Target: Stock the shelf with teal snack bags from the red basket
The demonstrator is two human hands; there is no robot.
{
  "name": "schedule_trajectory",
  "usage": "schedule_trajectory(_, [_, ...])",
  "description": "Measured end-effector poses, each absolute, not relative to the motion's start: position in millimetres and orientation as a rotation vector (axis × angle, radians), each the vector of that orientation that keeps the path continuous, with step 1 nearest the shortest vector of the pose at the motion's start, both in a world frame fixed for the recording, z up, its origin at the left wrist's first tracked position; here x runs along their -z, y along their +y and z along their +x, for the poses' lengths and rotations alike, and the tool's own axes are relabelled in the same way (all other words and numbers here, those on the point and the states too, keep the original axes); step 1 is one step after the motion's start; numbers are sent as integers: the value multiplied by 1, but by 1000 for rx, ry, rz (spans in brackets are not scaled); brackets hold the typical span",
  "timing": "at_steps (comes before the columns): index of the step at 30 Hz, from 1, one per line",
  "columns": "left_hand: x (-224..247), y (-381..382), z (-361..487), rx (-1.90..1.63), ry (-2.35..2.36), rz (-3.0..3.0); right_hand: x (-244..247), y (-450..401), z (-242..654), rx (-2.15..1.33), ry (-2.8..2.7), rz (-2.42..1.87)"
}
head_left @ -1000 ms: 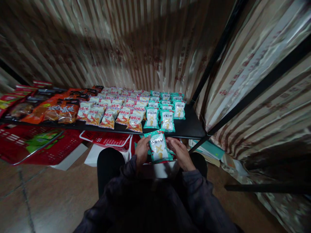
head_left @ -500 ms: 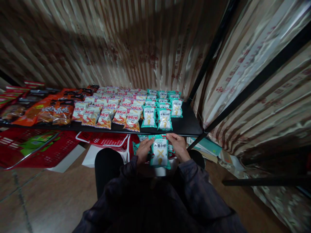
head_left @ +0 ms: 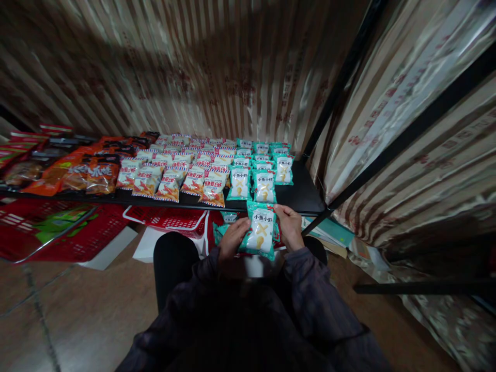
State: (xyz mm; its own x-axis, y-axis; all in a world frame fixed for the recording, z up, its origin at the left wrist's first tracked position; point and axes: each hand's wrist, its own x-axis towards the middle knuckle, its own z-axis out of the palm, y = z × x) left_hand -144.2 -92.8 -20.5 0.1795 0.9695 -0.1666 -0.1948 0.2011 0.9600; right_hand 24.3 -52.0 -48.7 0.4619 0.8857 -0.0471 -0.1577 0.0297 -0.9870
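A green and white snack bag (head_left: 262, 230) is held upright in front of the black shelf (head_left: 306, 194), its printed face toward me. My left hand (head_left: 234, 238) grips its left side, and my right hand (head_left: 289, 227) pinches its upper right edge. Beyond it, rows of matching green bags (head_left: 264, 186) stand at the right part of the shelf. White and red snack bags (head_left: 214, 186) fill the middle, beside orange bags (head_left: 103, 175) on the left.
Red baskets (head_left: 112, 227) sit under the shelf, one with green packs in it. More green bags (head_left: 220, 232) lie below the shelf edge. Black posts (head_left: 406, 124) slant at the right, before striped curtains (head_left: 240, 67). Teal and white flat items (head_left: 333, 232) lie at the lower right.
The held bag has moved slightly up and to the right with both hands, nearer the shelf edge. It is tilted a little more. The bags on the shelf look the same.
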Motion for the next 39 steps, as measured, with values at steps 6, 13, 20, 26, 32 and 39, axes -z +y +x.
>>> schedule_trajectory(6, [24,-104,-144,-947,1010,943,47,-49,26,-898,-680,-1289])
schedule_trajectory(13, [33,-109,-142,-976,992,895,42,-48,21,-884,-675,-1314])
schedule_trajectory(20, [30,-111,-143,-1055,1002,861,36,-53,18,-918,-777,-1289])
schedule_trajectory(26, [37,-103,-144,-1185,1073,751,29,-83,14,-1204,-785,-1262])
schedule_trajectory(32, [38,-99,-139,-1259,1077,666,32,-105,7,-1289,-971,-1268])
schedule_trajectory(39, [30,-101,-137,-1268,1088,664,35,-108,0,-1345,-885,-1238])
